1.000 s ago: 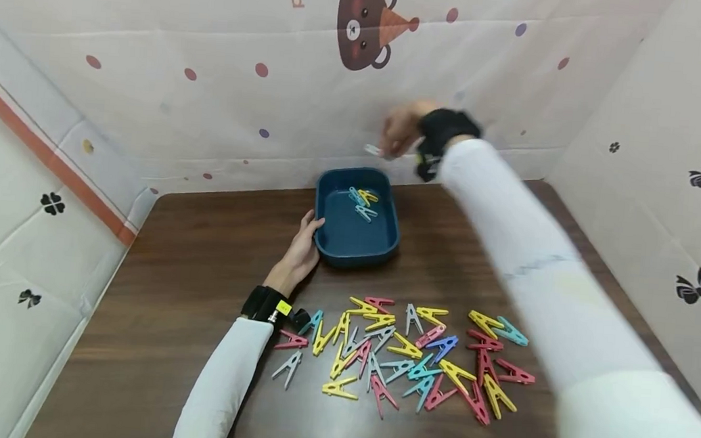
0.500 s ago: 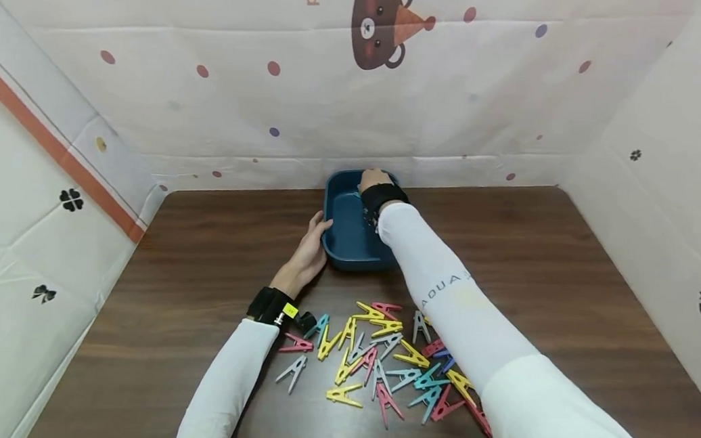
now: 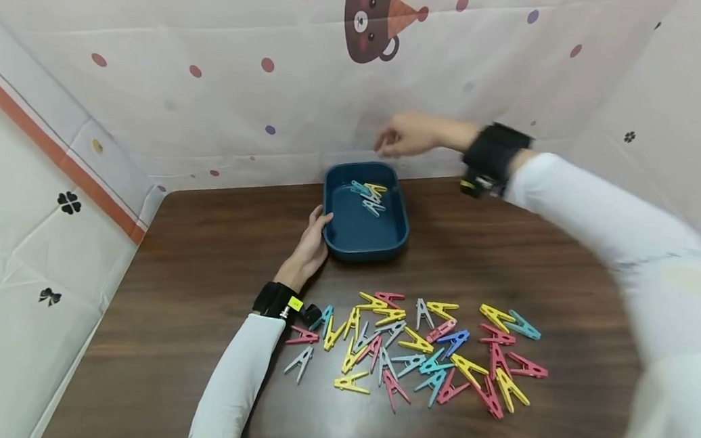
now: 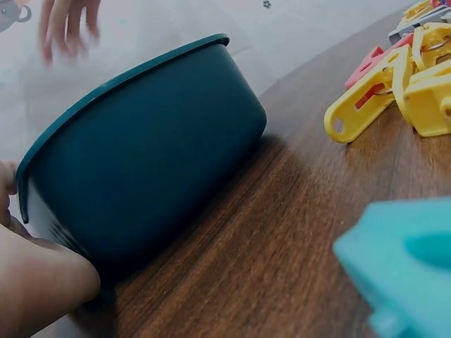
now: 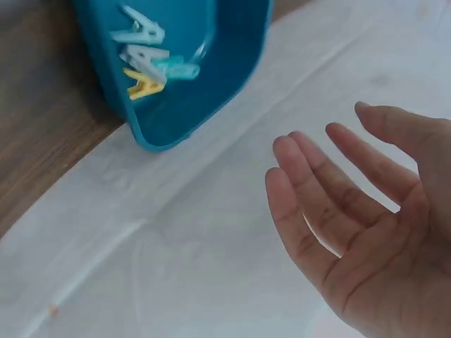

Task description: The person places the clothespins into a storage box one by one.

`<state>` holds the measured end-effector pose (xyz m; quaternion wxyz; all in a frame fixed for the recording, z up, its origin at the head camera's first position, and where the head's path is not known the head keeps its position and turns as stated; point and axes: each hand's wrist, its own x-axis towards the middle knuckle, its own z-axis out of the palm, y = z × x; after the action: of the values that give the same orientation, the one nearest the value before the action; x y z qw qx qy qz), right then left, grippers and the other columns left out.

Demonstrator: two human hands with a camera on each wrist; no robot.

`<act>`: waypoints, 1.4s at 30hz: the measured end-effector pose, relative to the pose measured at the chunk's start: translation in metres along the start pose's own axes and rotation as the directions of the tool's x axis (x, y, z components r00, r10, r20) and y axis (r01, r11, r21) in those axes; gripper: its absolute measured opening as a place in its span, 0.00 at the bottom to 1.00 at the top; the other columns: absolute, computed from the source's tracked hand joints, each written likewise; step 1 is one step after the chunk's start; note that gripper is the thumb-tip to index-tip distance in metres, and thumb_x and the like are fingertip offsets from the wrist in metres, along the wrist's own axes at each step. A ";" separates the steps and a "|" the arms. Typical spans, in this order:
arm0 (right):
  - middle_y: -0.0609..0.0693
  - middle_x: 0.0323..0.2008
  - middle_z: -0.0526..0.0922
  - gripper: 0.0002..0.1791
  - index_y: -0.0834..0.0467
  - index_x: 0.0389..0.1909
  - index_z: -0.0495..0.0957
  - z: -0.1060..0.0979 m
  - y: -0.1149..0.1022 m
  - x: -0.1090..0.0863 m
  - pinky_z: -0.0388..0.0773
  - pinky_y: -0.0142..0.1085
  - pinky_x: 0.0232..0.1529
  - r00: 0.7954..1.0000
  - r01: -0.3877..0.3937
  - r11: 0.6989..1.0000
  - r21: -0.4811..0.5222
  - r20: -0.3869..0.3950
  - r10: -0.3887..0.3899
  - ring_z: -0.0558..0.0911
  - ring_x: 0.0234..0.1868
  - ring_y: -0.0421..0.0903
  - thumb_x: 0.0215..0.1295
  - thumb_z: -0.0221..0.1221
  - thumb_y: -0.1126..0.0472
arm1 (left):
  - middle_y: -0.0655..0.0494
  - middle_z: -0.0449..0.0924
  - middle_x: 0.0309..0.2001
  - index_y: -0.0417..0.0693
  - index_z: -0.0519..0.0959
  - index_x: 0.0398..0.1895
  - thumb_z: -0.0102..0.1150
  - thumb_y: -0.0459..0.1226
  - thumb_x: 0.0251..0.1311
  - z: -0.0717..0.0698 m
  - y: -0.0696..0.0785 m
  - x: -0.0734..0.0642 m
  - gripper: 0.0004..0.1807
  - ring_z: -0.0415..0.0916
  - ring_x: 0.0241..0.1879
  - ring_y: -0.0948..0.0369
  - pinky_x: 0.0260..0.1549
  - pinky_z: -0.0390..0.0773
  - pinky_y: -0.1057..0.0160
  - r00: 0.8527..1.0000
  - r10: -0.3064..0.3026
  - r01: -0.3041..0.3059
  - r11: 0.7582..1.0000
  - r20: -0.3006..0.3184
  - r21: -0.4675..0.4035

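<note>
My left hand [image 3: 312, 241] grips the near left wall of a dark blue plastic basin [image 3: 363, 255]; part of that hand [image 4: 42, 285] shows against the basin's side in the left wrist view. Inside the basin lie several clothespins [image 3: 371, 199], pale blue, grey and yellow. Above and behind its far edge hangs my right hand [image 3: 408, 135]. The right wrist view shows this hand [image 5: 373, 218] with loosely spread fingers and nothing in them. On the table in front of the basin, many clothespins [image 3: 415, 340] are scattered in yellow, red, grey, turquoise and blue.
The brown wooden table [image 3: 198, 303] meets a printed white cloth wall [image 3: 211, 114] right behind the basin. More cloth hangs at the left and right sides. One turquoise clothespin [image 4: 405, 260] lies very close to the left wrist camera.
My right hand dips into the basin with a pale grey clothespin, lets it go, and has risen back out, empty. One more clothespin lies in the basin. The left hand keeps its hold.
</note>
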<state>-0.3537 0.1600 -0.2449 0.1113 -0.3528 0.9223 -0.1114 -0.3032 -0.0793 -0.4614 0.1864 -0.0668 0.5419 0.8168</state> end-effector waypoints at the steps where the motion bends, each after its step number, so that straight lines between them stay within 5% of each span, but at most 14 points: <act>1: 0.62 0.44 0.89 0.15 0.66 0.55 0.82 0.001 -0.004 -0.018 0.81 0.41 0.42 0.999 0.045 0.999 -0.014 -0.007 -0.045 0.87 0.40 0.53 0.75 0.55 0.64 | 0.58 0.28 0.84 0.66 0.40 0.83 0.45 0.44 0.79 0.000 -0.001 -0.001 0.37 0.26 0.83 0.58 0.81 0.35 0.54 1.000 -0.008 0.008 1.000 -0.002 0.002; 3: 0.56 0.41 0.89 0.12 0.62 0.52 0.84 0.009 -0.010 -0.055 0.81 0.37 0.41 0.996 0.087 0.996 -0.028 0.015 -0.087 0.86 0.37 0.47 0.74 0.57 0.64 | 0.58 0.29 0.84 0.66 0.41 0.83 0.45 0.43 0.79 -0.002 -0.003 -0.003 0.37 0.26 0.83 0.58 0.81 0.36 0.54 1.000 -0.015 0.015 1.000 -0.011 0.002; 7: 0.47 0.39 0.89 0.07 0.53 0.46 0.85 0.051 -0.013 -0.123 0.81 0.30 0.38 0.993 0.041 0.999 0.001 0.115 -0.041 0.83 0.34 0.37 0.71 0.62 0.62 | 0.57 0.32 0.84 0.64 0.40 0.83 0.45 0.43 0.78 -0.008 -0.002 -0.006 0.38 0.31 0.83 0.58 0.81 0.38 0.55 1.000 0.010 -0.010 1.000 -0.006 -0.006; 11: 0.44 0.34 0.86 0.07 0.53 0.43 0.85 0.107 -0.002 -0.167 0.77 0.28 0.32 0.981 0.013 1.000 0.011 0.195 -0.015 0.78 0.31 0.32 0.67 0.67 0.58 | 0.57 0.34 0.84 0.64 0.39 0.83 0.45 0.43 0.78 -0.014 0.003 -0.008 0.38 0.33 0.83 0.59 0.80 0.41 0.57 1.000 0.010 -0.010 1.000 -0.007 -0.016; 15: 0.45 0.32 0.80 0.12 0.58 0.44 0.83 0.146 0.008 -0.179 0.71 0.29 0.29 0.972 -0.011 1.000 0.023 0.236 0.005 0.71 0.28 0.32 0.65 0.69 0.55 | 0.58 0.33 0.84 0.65 0.38 0.83 0.45 0.43 0.78 -0.025 0.010 -0.011 0.39 0.33 0.83 0.59 0.80 0.41 0.57 0.999 0.019 -0.019 1.000 -0.029 -0.019; 21: 0.42 0.27 0.76 0.08 0.55 0.40 0.80 0.172 0.012 -0.176 0.68 0.28 0.26 0.970 -0.025 0.999 0.028 0.242 0.018 0.69 0.24 0.32 0.64 0.70 0.60 | 0.59 0.33 0.84 0.65 0.37 0.83 0.44 0.42 0.79 -0.034 0.014 -0.018 0.39 0.34 0.83 0.60 0.80 0.42 0.57 0.998 0.033 -0.034 0.999 -0.050 -0.019; 26: 0.44 0.31 0.81 0.07 0.55 0.39 0.83 0.171 0.012 -0.161 0.74 0.28 0.27 0.994 0.024 0.999 -0.027 0.111 -0.021 0.76 0.29 0.34 0.62 0.70 0.64 | 0.58 0.32 0.84 0.65 0.37 0.83 0.43 0.42 0.79 -0.034 0.014 -0.021 0.38 0.31 0.83 0.60 0.80 0.40 0.57 0.998 0.053 -0.053 0.998 -0.045 -0.015; 31: 0.48 0.34 0.84 0.09 0.58 0.43 0.85 0.137 0.008 -0.123 0.78 0.29 0.29 0.997 0.065 0.998 -0.026 -0.049 -0.066 0.80 0.31 0.37 0.61 0.69 0.67 | 0.58 0.32 0.84 0.66 0.39 0.83 0.45 0.43 0.79 -0.031 0.005 -0.023 0.38 0.30 0.83 0.60 0.81 0.39 0.57 0.997 0.039 -0.041 0.999 -0.063 -0.018; 38: 0.58 0.37 0.87 0.09 0.64 0.46 0.84 0.053 -0.018 -0.019 0.79 0.38 0.38 0.947 0.087 0.996 0.036 -0.314 -0.071 0.83 0.35 0.49 0.68 0.65 0.65 | 0.57 0.34 0.84 0.65 0.40 0.83 0.45 0.42 0.79 -0.022 -0.003 -0.019 0.37 0.31 0.83 0.58 0.81 0.38 0.55 0.997 0.054 -0.056 0.998 -0.054 -0.023; 42: 0.63 0.42 0.87 0.13 0.67 0.46 0.84 0.025 -0.025 0.040 0.79 0.37 0.38 0.937 -0.030 0.998 0.059 -0.346 0.048 0.85 0.39 0.54 0.69 0.63 0.62 | 0.57 0.32 0.85 0.66 0.40 0.83 0.46 0.43 0.78 -0.016 -0.004 -0.016 0.38 0.29 0.83 0.57 0.81 0.36 0.54 0.998 0.044 -0.045 0.999 -0.052 -0.006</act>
<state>-0.3599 0.1123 -0.2666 -0.0419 -0.3063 0.9310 -0.1939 -0.2883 -0.0966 -0.4665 0.1540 -0.0764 0.5451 0.8206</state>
